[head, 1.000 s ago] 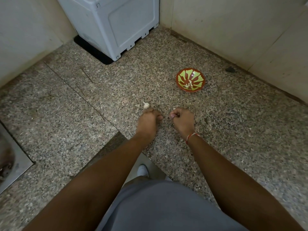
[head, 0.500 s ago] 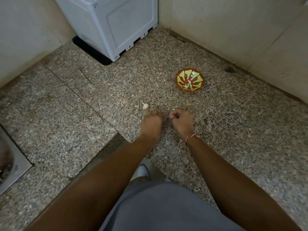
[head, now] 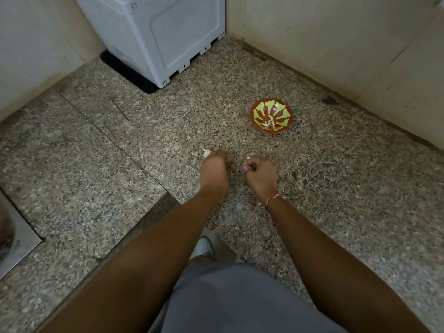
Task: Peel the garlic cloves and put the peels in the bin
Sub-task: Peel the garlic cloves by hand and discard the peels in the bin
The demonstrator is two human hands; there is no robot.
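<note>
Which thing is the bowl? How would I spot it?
Start at the big grey appliance in the corner and look right along the speckled counter near the wall. The bowl sits there alone, beyond the right hand. It is the only bright thing: red with green stripes.

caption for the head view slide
Both hands, left and right, work garlic over a granite counter near a patterned bowl.

Speckled polished stone counter (head: 96, 164), glossy painted bowl (head: 254, 116) — smooth grey plastic appliance (head: 168, 32)
</note>
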